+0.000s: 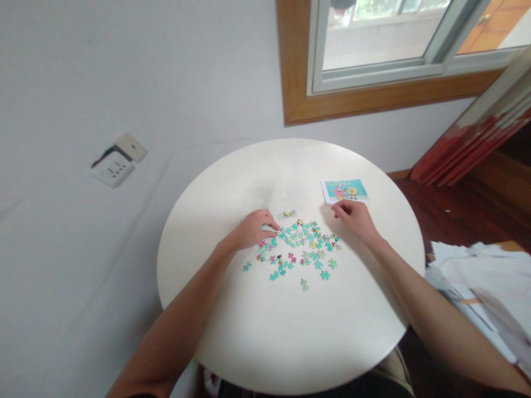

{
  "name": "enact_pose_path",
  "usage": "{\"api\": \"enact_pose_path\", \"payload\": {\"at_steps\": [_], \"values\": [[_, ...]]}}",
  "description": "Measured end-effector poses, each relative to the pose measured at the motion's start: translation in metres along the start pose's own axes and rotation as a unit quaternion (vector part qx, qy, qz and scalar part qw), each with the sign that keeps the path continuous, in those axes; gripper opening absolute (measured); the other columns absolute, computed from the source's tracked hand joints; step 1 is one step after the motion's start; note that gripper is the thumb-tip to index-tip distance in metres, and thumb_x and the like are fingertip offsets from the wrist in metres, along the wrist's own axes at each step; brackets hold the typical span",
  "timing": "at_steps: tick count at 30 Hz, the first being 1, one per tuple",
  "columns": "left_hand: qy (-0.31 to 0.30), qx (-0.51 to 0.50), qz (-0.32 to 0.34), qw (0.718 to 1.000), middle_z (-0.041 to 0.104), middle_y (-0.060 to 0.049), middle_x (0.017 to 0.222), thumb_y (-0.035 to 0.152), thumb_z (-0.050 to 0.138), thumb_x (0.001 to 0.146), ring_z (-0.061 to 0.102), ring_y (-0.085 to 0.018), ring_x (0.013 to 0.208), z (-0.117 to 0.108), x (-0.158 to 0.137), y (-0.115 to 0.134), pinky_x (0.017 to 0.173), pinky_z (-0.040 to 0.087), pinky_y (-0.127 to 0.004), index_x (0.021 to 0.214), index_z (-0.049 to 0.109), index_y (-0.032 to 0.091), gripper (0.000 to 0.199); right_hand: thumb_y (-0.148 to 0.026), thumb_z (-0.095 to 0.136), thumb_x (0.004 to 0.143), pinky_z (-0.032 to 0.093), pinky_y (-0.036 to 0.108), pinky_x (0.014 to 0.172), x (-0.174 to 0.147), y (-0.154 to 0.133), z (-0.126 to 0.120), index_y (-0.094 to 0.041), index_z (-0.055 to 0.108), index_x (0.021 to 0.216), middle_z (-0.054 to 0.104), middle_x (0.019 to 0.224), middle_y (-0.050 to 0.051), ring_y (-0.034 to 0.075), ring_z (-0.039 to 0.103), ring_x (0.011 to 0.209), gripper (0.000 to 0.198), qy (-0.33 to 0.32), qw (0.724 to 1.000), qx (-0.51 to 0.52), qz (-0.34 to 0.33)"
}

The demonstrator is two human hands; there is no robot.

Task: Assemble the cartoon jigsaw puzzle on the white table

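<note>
Loose jigsaw puzzle pieces (309,239), mostly teal with some pink and yellow, lie spread over the white round table (265,326). My left hand (254,229) is at the pile's left edge, thumb and forefinger closing on a small puzzle piece at the fingertips. To the right of the pile, my right hand (357,220) hovers low with its fingers curled together; whatever they hold, if anything, is too small to make out. Just beyond that hand lies a picture card (345,189) with cartoon figures. A short joined strip of pieces (287,214) sits behind the pile.
A joined pair of pale green pieces (304,284) lies nearest me. The wall with a socket (113,168) borders the table's left side. Behind is a wood-framed window (295,105). Papers (483,287) are stacked at right, below a red and white curtain (452,149).
</note>
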State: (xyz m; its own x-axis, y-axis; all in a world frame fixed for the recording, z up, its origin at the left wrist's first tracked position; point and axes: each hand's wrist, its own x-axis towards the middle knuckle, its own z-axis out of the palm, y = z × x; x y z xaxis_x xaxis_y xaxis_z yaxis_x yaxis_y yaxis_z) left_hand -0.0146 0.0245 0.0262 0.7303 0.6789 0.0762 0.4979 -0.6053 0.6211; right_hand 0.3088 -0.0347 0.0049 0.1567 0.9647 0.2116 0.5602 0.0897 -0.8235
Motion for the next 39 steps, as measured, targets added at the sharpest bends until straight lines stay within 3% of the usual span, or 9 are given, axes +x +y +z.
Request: {"api": "enact_pose_path", "payload": {"at_steps": [10, 22, 25, 30, 33, 37, 39], "values": [[-0.035, 0.009, 0.015, 0.999, 0.068, -0.006, 0.096, 0.014, 0.066, 0.083, 0.062, -0.02, 0.095, -0.006, -0.002, 0.004, 0.091, 0.045, -0.033, 0.092, 0.076, 0.022, 0.016, -0.043, 0.056, 0.087, 0.034, 0.029, 0.054, 0.0, -0.002, 0.0, -0.018, 0.065, 0.069, 0.063, 0.06, 0.002, 0.015, 0.05, 0.053, 0.032, -0.002, 1.0, 0.002, -0.002], [-0.045, 0.053, 0.02, 0.997, 0.065, -0.004, 0.094, 0.014, 0.067, 0.081, 0.058, -0.022, 0.097, -0.006, -0.004, 0.006, 0.093, 0.041, -0.034, 0.086, 0.067, 0.02, 0.008, -0.042, 0.056, 0.087, 0.034, 0.029, 0.055, 0.0, 0.0, 0.0, -0.018, 0.065, 0.069, 0.062, 0.059, 0.002, 0.015, 0.049, 0.053, 0.032, -0.006, 1.0, 0.0, -0.001], [-0.048, 0.039, 0.029, 0.998, 0.067, -0.004, 0.09, 0.016, 0.068, 0.08, 0.059, -0.021, 0.093, -0.007, -0.003, 0.007, 0.09, 0.042, -0.033, 0.083, 0.067, 0.02, 0.005, -0.043, 0.056, 0.087, 0.034, 0.029, 0.055, 0.0, -0.001, 0.0, -0.018, 0.065, 0.069, 0.062, 0.059, 0.002, 0.015, 0.049, 0.053, 0.032, -0.005, 1.0, -0.002, -0.003], [-0.05, -0.001, -0.014, 0.999, 0.067, -0.001, 0.077, 0.019, 0.068, 0.079, 0.059, -0.017, 0.074, -0.009, -0.003, 0.012, 0.072, 0.043, -0.028, 0.074, 0.067, 0.02, 0.005, -0.044, 0.055, 0.087, 0.035, 0.029, 0.054, 0.001, 0.001, 0.0, -0.018, 0.065, 0.069, 0.062, 0.058, 0.002, 0.015, 0.05, 0.052, 0.033, -0.005, 1.0, -0.004, -0.006], [-0.002, -0.046, -0.04, 0.998, 0.064, 0.001, 0.072, 0.024, 0.067, 0.081, 0.056, -0.014, 0.067, -0.008, -0.002, 0.016, 0.065, 0.042, -0.025, 0.08, 0.067, 0.02, 0.005, -0.043, 0.055, 0.087, 0.036, 0.029, 0.054, 0.001, -0.001, 0.002, -0.018, 0.065, 0.07, 0.064, 0.06, 0.003, 0.016, 0.051, 0.053, 0.032, -0.004, 1.0, 0.0, -0.001], [0.104, -0.133, -0.054, 0.984, 0.065, -0.001, 0.08, 0.029, 0.061, 0.087, 0.056, -0.013, 0.067, 0.004, 0.004, 0.023, 0.062, 0.042, -0.024, 0.111, 0.068, 0.02, 0.026, -0.041, 0.057, 0.086, 0.041, 0.029, 0.058, -0.001, -0.016, 0.012, -0.017, 0.067, 0.074, 0.067, 0.066, 0.004, 0.016, 0.055, 0.058, 0.029, -0.023, 0.999, 0.037, -0.01], [0.147, -0.166, -0.07, 0.973, 0.068, -0.003, 0.081, 0.032, 0.061, 0.087, 0.059, -0.014, 0.069, 0.012, 0.008, 0.026, 0.062, 0.044, -0.025, 0.103, 0.073, 0.018, 0.024, -0.039, 0.058, 0.086, 0.044, 0.029, 0.061, -0.003, -0.029, 0.022, -0.018, 0.069, 0.078, 0.069, 0.072, 0.005, 0.017, 0.058, 0.063, 0.025, -0.058, 0.995, 0.067, -0.034]]}}
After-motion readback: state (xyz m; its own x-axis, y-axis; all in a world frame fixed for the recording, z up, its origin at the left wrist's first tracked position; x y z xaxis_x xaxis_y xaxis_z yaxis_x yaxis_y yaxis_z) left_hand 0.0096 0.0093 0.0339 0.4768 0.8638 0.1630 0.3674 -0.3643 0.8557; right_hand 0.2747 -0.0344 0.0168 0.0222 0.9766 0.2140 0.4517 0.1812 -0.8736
